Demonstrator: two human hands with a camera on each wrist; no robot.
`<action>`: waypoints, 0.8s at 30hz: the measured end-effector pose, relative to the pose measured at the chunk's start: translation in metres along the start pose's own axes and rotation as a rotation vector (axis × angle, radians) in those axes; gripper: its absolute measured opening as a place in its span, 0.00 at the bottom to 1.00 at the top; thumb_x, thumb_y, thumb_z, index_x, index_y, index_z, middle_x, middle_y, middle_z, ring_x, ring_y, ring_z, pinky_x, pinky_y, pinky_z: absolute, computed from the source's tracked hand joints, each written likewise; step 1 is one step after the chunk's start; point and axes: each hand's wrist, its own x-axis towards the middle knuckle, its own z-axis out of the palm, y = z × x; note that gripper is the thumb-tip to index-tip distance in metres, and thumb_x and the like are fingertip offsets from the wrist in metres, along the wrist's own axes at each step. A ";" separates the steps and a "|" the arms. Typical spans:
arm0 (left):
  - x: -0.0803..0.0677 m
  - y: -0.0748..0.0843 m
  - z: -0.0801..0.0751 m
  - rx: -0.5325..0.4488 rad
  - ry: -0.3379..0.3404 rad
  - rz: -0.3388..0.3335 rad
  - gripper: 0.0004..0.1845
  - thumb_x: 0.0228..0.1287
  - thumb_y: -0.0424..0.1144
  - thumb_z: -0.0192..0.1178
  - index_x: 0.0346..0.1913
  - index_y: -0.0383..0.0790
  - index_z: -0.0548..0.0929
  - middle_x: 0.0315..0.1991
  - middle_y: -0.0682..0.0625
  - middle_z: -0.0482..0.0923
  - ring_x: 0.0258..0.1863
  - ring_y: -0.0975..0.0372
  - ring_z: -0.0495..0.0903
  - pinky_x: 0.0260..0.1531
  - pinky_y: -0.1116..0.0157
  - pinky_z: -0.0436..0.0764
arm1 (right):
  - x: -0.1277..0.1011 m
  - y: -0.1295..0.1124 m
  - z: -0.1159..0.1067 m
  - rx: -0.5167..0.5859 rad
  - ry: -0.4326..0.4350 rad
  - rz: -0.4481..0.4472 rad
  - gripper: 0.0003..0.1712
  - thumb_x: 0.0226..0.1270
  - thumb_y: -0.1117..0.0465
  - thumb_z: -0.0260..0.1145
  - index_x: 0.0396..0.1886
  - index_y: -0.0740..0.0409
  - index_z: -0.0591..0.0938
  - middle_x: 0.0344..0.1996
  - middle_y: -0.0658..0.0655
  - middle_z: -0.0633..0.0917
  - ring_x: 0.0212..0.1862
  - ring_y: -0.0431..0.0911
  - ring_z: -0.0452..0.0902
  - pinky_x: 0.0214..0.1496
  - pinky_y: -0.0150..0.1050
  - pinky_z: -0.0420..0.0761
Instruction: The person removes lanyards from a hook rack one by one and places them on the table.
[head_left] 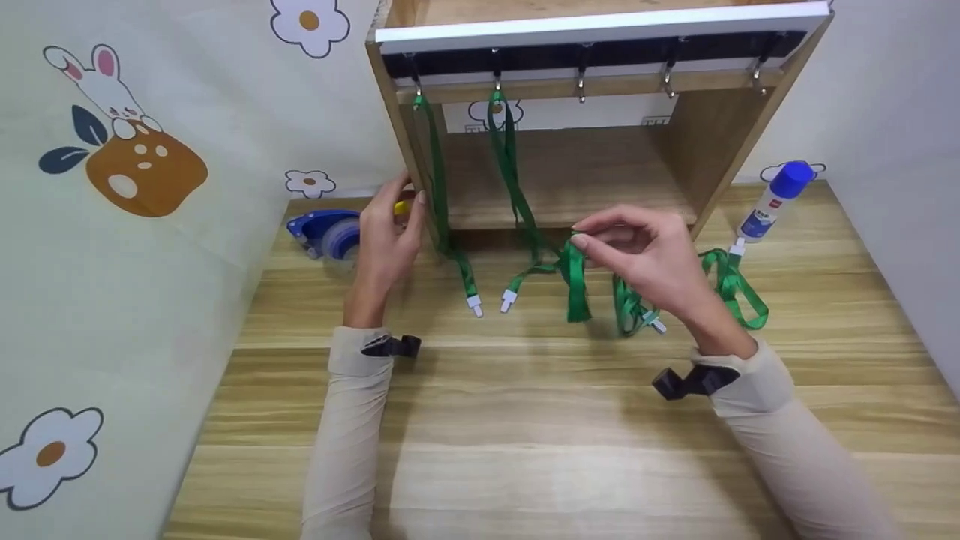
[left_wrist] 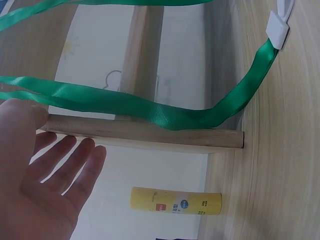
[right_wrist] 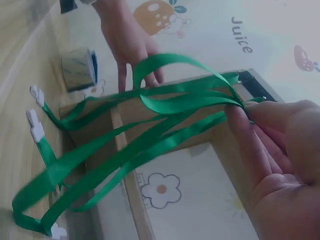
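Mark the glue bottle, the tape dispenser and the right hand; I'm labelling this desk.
glue bottle [head_left: 774, 199], head view, on its white body.
tape dispenser [head_left: 324, 231], head view, on its blue shell.
right hand [head_left: 651, 259], head view, on its back.

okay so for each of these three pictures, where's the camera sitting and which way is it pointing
Head: above the table, looking forward and down at the wooden rack, both hands and sleeves showing.
Left wrist: low by the left hand, looking past open fingers at the rack's side panel and a yellow tube.
Right wrist: beside the right hand, which pinches a green lanyard.
Shared: lanyards and rack appear in all three.
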 end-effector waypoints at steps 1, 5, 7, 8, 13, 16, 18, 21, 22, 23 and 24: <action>0.000 0.000 0.000 0.001 -0.002 -0.002 0.23 0.85 0.47 0.58 0.74 0.42 0.78 0.69 0.45 0.83 0.63 0.59 0.86 0.58 0.60 0.91 | 0.001 0.001 0.001 0.013 0.003 0.005 0.09 0.70 0.63 0.79 0.47 0.53 0.94 0.43 0.53 0.95 0.41 0.46 0.94 0.46 0.35 0.93; 0.000 0.001 0.000 0.001 -0.003 -0.007 0.23 0.85 0.46 0.58 0.74 0.42 0.78 0.69 0.45 0.83 0.63 0.59 0.86 0.59 0.60 0.90 | 0.002 0.006 0.003 0.021 0.001 0.031 0.09 0.70 0.61 0.79 0.47 0.55 0.94 0.43 0.55 0.94 0.40 0.46 0.94 0.45 0.35 0.93; 0.000 0.001 0.000 -0.002 -0.004 -0.007 0.23 0.85 0.46 0.58 0.75 0.42 0.78 0.69 0.45 0.83 0.63 0.59 0.86 0.59 0.60 0.90 | 0.001 0.012 0.002 0.015 -0.016 0.065 0.09 0.70 0.59 0.79 0.47 0.54 0.94 0.42 0.55 0.94 0.40 0.45 0.94 0.44 0.35 0.93; 0.001 0.000 0.000 -0.004 -0.006 -0.007 0.23 0.85 0.46 0.57 0.75 0.43 0.78 0.69 0.45 0.83 0.63 0.59 0.86 0.59 0.60 0.90 | 0.000 0.015 0.002 0.017 -0.031 0.083 0.10 0.70 0.59 0.79 0.48 0.54 0.94 0.42 0.55 0.95 0.40 0.45 0.94 0.44 0.35 0.93; 0.002 0.000 0.001 -0.012 -0.012 -0.014 0.23 0.85 0.47 0.57 0.75 0.45 0.78 0.69 0.47 0.83 0.64 0.59 0.86 0.59 0.60 0.90 | -0.002 0.038 -0.003 0.017 -0.138 0.148 0.11 0.72 0.56 0.78 0.49 0.53 0.93 0.42 0.56 0.94 0.41 0.47 0.94 0.45 0.40 0.94; 0.002 -0.001 0.002 -0.012 -0.003 -0.006 0.23 0.85 0.45 0.58 0.75 0.42 0.79 0.68 0.45 0.84 0.62 0.57 0.87 0.57 0.58 0.91 | 0.000 0.055 -0.005 -0.019 -0.166 0.175 0.10 0.72 0.54 0.78 0.48 0.51 0.93 0.41 0.55 0.94 0.42 0.47 0.93 0.44 0.40 0.94; 0.001 -0.002 0.003 -0.009 0.003 0.000 0.23 0.84 0.45 0.58 0.74 0.40 0.79 0.67 0.45 0.84 0.61 0.56 0.87 0.56 0.58 0.92 | 0.002 0.066 -0.006 -0.057 -0.163 0.195 0.10 0.72 0.53 0.78 0.47 0.50 0.93 0.41 0.55 0.94 0.42 0.47 0.92 0.43 0.38 0.93; 0.001 -0.002 0.002 -0.003 0.007 0.007 0.23 0.84 0.45 0.58 0.74 0.40 0.79 0.66 0.44 0.85 0.60 0.57 0.87 0.54 0.58 0.92 | 0.005 0.082 -0.007 -0.104 -0.155 0.229 0.10 0.72 0.53 0.78 0.47 0.52 0.93 0.41 0.56 0.94 0.42 0.50 0.91 0.41 0.34 0.92; 0.000 -0.002 0.002 -0.002 0.006 0.007 0.23 0.84 0.45 0.58 0.74 0.40 0.79 0.67 0.45 0.85 0.60 0.57 0.87 0.54 0.58 0.92 | 0.007 0.087 -0.007 -0.117 -0.155 0.241 0.11 0.72 0.53 0.78 0.47 0.52 0.93 0.41 0.57 0.94 0.42 0.50 0.91 0.41 0.35 0.92; 0.000 -0.001 0.001 0.000 0.005 0.006 0.23 0.84 0.45 0.58 0.74 0.40 0.79 0.67 0.45 0.84 0.61 0.57 0.87 0.54 0.59 0.92 | 0.007 0.092 -0.007 -0.119 -0.154 0.258 0.11 0.72 0.53 0.78 0.47 0.54 0.93 0.41 0.58 0.94 0.41 0.50 0.91 0.40 0.36 0.92; 0.000 -0.001 0.001 -0.001 0.003 0.004 0.24 0.84 0.46 0.58 0.74 0.41 0.79 0.67 0.45 0.84 0.61 0.58 0.87 0.54 0.59 0.92 | 0.008 0.096 -0.008 -0.125 -0.154 0.272 0.11 0.72 0.54 0.78 0.47 0.55 0.93 0.42 0.60 0.94 0.40 0.50 0.91 0.40 0.37 0.93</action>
